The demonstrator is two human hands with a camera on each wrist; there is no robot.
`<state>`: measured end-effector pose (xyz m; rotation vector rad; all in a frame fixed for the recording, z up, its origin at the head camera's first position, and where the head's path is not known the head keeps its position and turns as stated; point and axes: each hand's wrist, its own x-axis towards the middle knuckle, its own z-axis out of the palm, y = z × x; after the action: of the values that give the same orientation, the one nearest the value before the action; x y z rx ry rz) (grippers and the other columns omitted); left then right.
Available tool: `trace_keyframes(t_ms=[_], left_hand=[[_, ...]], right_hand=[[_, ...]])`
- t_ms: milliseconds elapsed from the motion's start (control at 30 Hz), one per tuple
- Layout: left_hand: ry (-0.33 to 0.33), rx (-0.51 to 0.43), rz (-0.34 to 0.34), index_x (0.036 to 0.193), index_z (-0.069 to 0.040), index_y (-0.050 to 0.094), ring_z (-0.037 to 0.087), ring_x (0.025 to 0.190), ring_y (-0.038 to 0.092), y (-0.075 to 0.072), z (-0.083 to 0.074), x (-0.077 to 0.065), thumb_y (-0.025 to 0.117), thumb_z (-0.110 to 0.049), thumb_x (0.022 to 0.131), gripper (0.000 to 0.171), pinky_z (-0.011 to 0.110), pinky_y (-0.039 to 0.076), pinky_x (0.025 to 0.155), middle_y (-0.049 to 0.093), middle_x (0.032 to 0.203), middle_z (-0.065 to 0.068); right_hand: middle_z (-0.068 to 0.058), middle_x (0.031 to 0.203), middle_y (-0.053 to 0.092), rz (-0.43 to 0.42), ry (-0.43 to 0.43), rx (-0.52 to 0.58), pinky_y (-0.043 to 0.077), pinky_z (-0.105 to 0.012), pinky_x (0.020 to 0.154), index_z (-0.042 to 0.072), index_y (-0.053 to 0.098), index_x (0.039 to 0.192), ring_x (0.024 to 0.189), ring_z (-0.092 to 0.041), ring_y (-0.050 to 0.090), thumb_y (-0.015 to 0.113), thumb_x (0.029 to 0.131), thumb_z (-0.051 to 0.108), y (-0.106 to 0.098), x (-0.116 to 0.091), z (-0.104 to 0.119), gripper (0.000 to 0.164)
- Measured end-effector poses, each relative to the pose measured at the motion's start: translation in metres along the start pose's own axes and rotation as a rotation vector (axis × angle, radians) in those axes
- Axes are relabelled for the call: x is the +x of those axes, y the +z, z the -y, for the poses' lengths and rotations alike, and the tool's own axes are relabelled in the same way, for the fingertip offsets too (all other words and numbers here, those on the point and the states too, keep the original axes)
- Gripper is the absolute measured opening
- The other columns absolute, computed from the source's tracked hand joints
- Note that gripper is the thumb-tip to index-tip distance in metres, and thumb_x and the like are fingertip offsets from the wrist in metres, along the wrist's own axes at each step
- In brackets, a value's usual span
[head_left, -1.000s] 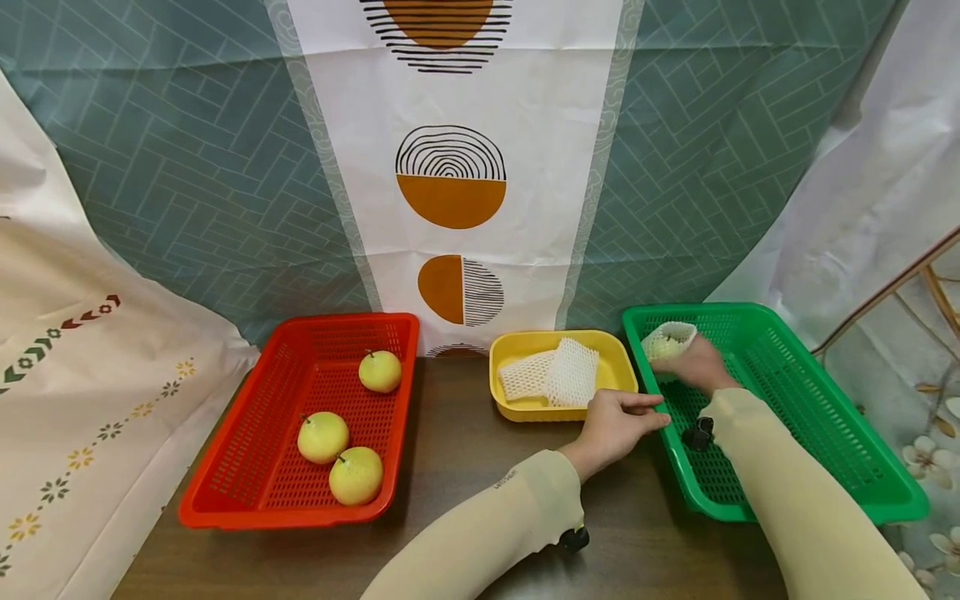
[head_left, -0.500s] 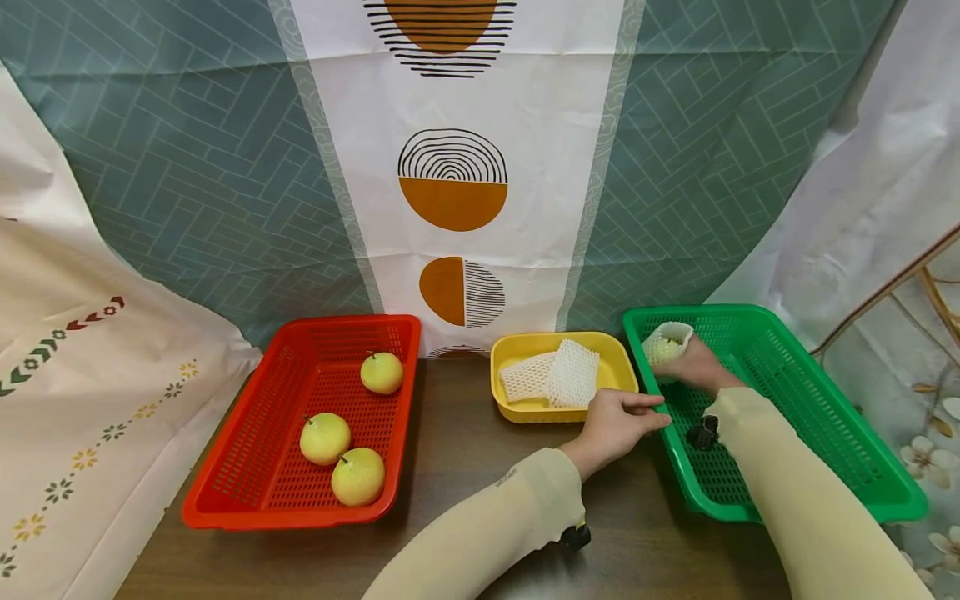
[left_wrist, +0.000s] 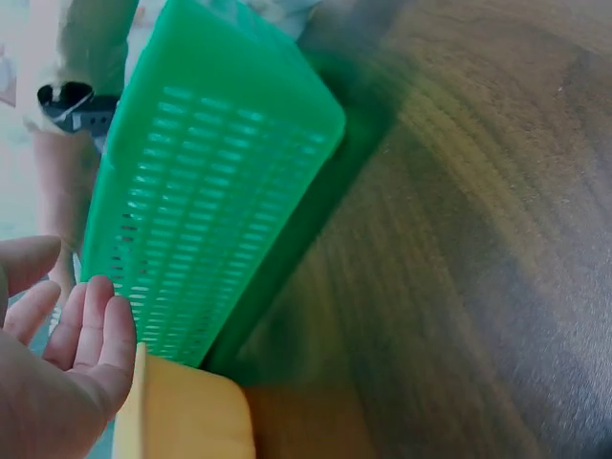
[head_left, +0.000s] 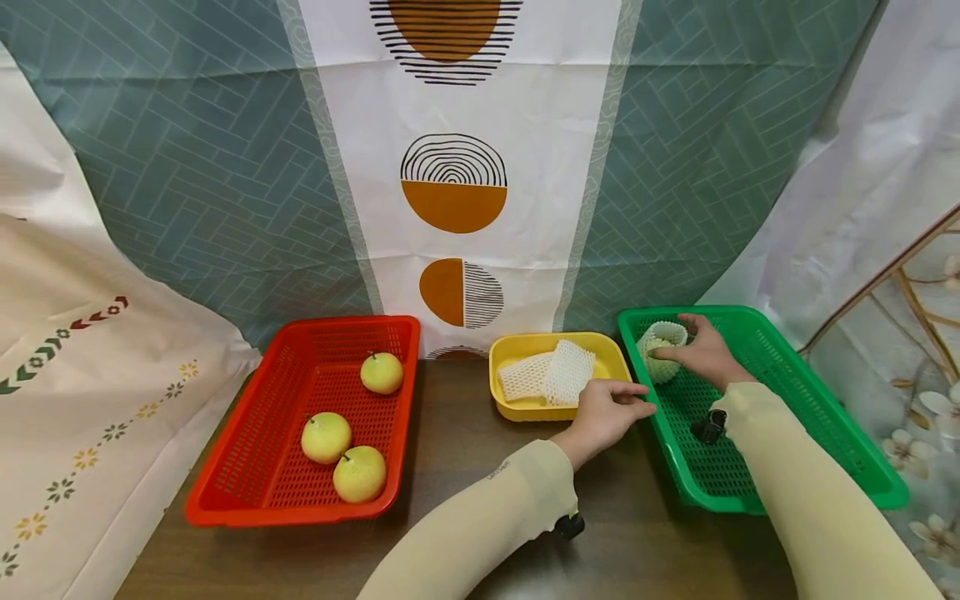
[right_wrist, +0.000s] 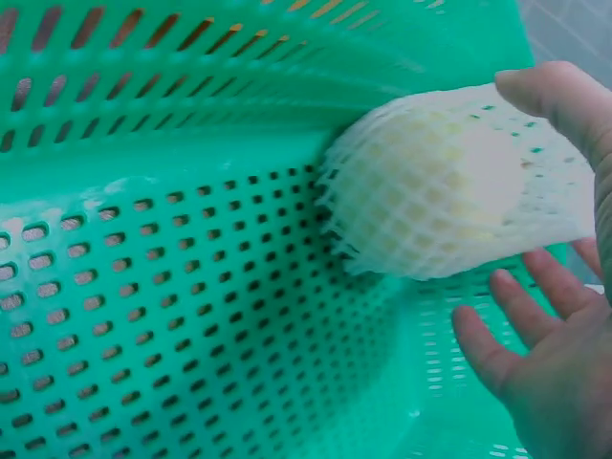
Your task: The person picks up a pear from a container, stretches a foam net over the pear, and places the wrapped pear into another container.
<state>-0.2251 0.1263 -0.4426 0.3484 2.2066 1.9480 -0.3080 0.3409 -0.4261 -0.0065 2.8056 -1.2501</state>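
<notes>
A pale yellow pear in a white foam net sleeve (right_wrist: 411,191) sits in the far left corner of the green basket (head_left: 825,417). Around it my right hand (head_left: 708,354) spreads its thumb and fingers. The right wrist view has the thumb at the sleeve's loose end and the fingers (right_wrist: 488,349) apart from it below. My left hand (head_left: 600,417), fingers loosely bent and holding nothing, hovers by the green basket's left rim, in front of the yellow tray (head_left: 506,410). In the left wrist view its fingers overlap the basket's wall.
Inside the yellow tray lie white foam net sleeves (head_left: 570,372). A red basket (head_left: 292,517) on the left carries three pears, one of them a pear (head_left: 360,475) near its front corner. Brown wooden table (head_left: 457,467) lies between the baskets; patterned curtains hang behind.
My right hand has loosened from the sleeved pear, its fingers spreading and drawing right, and the pear stays in the basket's corner. The left hand has barely moved.
</notes>
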Motion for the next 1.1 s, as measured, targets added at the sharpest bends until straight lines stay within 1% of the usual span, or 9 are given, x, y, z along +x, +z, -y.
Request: trace_keyframes(t_ms=[67,200,367,467,600,733,867,967,1100], left_hand=[[0.005,0.014,-0.015,0.098,-0.013,0.074,0.001,0.071,0.061,-0.004,-0.004,0.000,0.075,-0.018,0.078,0.020,0.019,0.051,0.063,0.071,0.081,-0.005],[0.026,0.052,-0.044,0.098,-0.014,0.074,0.002,0.070,0.059,-0.015,-0.014,-0.001,0.075,-0.019,0.079,0.020,0.020,0.050,0.062,0.069,0.079,-0.007],[0.064,0.087,-0.058,0.097,-0.020,0.074,0.004,0.073,0.058,-0.033,-0.027,-0.003,0.072,-0.023,0.081,0.016,0.021,0.050,0.062,0.066,0.080,-0.008],[0.084,0.104,-0.065,0.097,-0.020,0.073,0.004,0.076,0.058,-0.044,-0.035,-0.005,0.072,-0.025,0.082,0.016,0.021,0.051,0.065,0.066,0.082,-0.009],[0.115,0.122,-0.065,0.097,-0.020,0.073,0.004,0.080,0.060,-0.061,-0.047,-0.012,0.071,-0.026,0.083,0.016,0.021,0.052,0.071,0.068,0.087,-0.010],[0.121,0.122,-0.078,0.097,-0.021,0.073,0.006,0.082,0.061,-0.079,-0.055,-0.018,0.070,-0.026,0.084,0.015,0.023,0.052,0.075,0.069,0.090,-0.010],[0.124,0.111,-0.089,0.098,-0.022,0.072,0.006,0.084,0.061,-0.094,-0.059,-0.025,0.070,-0.030,0.083,0.017,0.024,0.052,0.077,0.069,0.092,-0.010],[0.143,0.112,-0.088,0.102,-0.018,0.071,0.007,0.087,0.062,-0.105,-0.061,-0.031,0.070,-0.032,0.083,0.024,0.025,0.052,0.080,0.069,0.095,-0.010],[0.173,0.137,-0.113,0.101,-0.019,0.072,0.007,0.088,0.063,-0.119,-0.061,-0.043,0.070,-0.035,0.083,0.025,0.026,0.052,0.081,0.070,0.095,-0.011]], right_hand=[[-0.026,0.152,0.014,-0.031,-0.011,0.008,0.037,-0.062,0.096,0.006,0.004,0.150,0.133,-0.048,0.024,0.067,0.081,0.050,-0.005,-0.003,0.005,0.103],[-0.021,0.153,0.017,-0.092,-0.044,0.045,0.034,-0.062,0.099,0.009,0.011,0.150,0.136,-0.044,0.024,0.067,0.081,0.050,-0.012,-0.007,0.019,0.098],[-0.014,0.152,0.023,-0.126,-0.097,0.081,0.032,-0.062,0.101,0.013,0.018,0.148,0.136,-0.039,0.025,0.068,0.079,0.049,-0.015,-0.017,0.044,0.093],[-0.012,0.151,0.027,-0.140,-0.142,0.097,0.032,-0.061,0.102,0.015,0.022,0.147,0.136,-0.037,0.026,0.070,0.078,0.048,-0.012,-0.023,0.060,0.090],[-0.009,0.149,0.033,-0.164,-0.204,0.117,0.032,-0.058,0.103,0.017,0.031,0.143,0.135,-0.033,0.030,0.071,0.078,0.046,-0.004,-0.032,0.081,0.082],[-0.008,0.145,0.039,-0.177,-0.250,0.133,0.032,-0.055,0.104,0.016,0.038,0.139,0.132,-0.030,0.034,0.071,0.080,0.042,0.008,-0.039,0.098,0.072],[-0.008,0.140,0.045,-0.186,-0.278,0.149,0.036,-0.054,0.103,0.013,0.044,0.134,0.129,-0.028,0.040,0.069,0.080,0.045,0.022,-0.050,0.113,0.067],[-0.008,0.135,0.050,-0.185,-0.299,0.153,0.039,-0.052,0.101,0.013,0.050,0.129,0.125,-0.027,0.045,0.069,0.081,0.045,0.034,-0.058,0.120,0.061],[-0.007,0.126,0.057,-0.163,-0.324,0.150,0.044,-0.049,0.098,0.014,0.057,0.122,0.116,-0.025,0.052,0.070,0.081,0.043,0.051,-0.070,0.128,0.052]])
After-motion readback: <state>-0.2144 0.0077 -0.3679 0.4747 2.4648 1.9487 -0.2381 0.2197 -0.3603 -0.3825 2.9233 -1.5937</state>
